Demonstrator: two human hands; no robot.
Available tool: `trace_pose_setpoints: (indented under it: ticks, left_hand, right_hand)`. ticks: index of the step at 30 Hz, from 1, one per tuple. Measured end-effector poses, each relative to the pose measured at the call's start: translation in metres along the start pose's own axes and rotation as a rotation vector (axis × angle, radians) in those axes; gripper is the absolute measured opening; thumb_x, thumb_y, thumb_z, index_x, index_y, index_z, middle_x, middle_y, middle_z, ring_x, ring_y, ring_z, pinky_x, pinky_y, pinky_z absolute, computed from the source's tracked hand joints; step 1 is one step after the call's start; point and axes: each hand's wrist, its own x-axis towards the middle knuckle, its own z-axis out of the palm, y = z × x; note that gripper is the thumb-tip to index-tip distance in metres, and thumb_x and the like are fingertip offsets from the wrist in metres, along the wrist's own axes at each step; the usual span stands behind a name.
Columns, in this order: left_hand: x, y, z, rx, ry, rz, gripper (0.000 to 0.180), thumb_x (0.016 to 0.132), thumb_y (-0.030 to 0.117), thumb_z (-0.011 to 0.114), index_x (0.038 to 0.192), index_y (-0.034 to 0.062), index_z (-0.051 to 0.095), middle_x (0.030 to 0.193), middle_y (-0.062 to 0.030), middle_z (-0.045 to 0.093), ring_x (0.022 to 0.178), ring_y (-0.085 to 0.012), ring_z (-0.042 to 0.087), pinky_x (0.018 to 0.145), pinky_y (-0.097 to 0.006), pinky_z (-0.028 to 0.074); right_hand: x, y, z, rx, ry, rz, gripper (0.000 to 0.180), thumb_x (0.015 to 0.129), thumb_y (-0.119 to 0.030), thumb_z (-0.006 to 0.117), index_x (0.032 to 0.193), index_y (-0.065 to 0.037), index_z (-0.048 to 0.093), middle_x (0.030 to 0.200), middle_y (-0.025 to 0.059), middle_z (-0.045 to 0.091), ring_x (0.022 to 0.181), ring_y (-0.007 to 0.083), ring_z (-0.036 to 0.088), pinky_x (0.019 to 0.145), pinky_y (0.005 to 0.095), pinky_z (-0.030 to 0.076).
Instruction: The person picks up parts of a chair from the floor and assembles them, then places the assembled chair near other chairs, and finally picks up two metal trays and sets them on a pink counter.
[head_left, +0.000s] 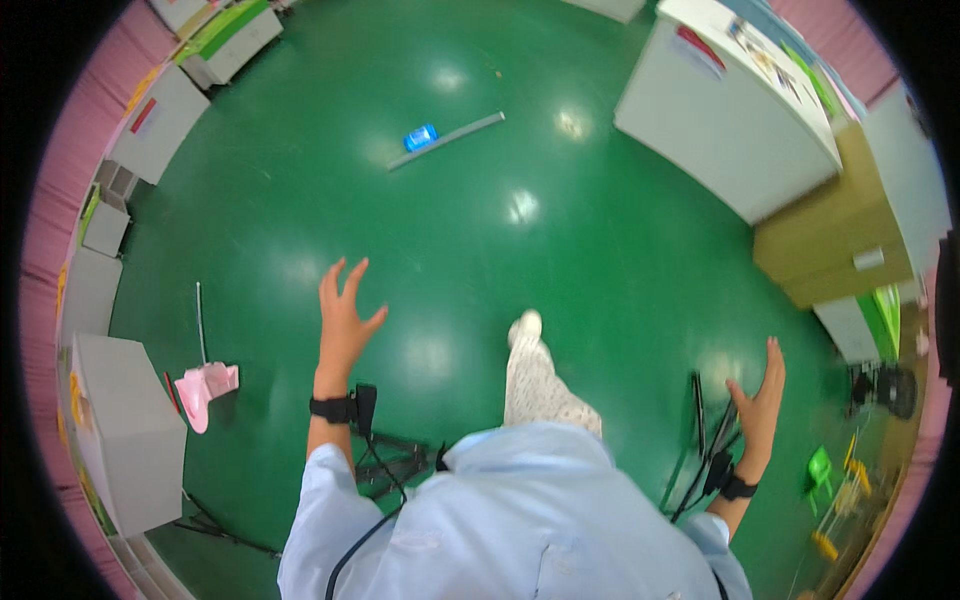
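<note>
My left hand is raised over the green floor, its fingers curved and spread, holding nothing. Off to the right, my right hand is also empty, thumb apart from the outstretched fingers. Each wrist wears a black strap with a small device, and a cable runs from the left one. Farther ahead on the floor lies a blue object, perhaps a packet or bottle. It rests beside a long grey strip. A pink dustpan with a thin pole stands left of my left hand.
White cabinets line the left side. A white counter and a brown cardboard box stand at the right. Black stand legs are near my right hand, more near my left forearm. A small green chair sits at lower right.
</note>
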Motion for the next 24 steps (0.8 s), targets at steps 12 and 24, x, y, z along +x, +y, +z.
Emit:
trace_pose_setpoints:
  ticks: [12, 24]
  left_hand:
    - [0.156, -0.083, -0.016, 0.203, 0.126, -0.464, 0.072, 0.063, 0.005, 0.072, 0.128, 0.016, 0.042, 0.132, -0.0176, 0.031, 0.122, -0.0358, 0.029, 0.099, -0.045, 0.031]
    - [0.371, -0.205, 0.04, 0.223, 0.06, -0.681, 0.068, 0.066, 0.006, 0.07, 0.128, 0.0157, 0.042, 0.133, -0.0175, 0.031, 0.122, -0.0358, 0.029, 0.1, -0.045, 0.029]
  right_hand:
    - [0.371, -0.129, 0.172, 0.198, -0.39, -0.379, 0.072, 0.069, -0.002, 0.068, 0.132, -0.008, 0.034, 0.134, 0.0147, 0.036, 0.125, 0.0313, 0.033, 0.102, 0.0387, 0.031]
    - [0.643, -0.308, 0.327, 0.156, -0.561, -0.511, 0.063, 0.071, -0.008, 0.068, 0.127, -0.003, 0.038, 0.131, 0.0161, 0.039, 0.12, 0.0339, 0.037, 0.098, 0.0402, 0.035]
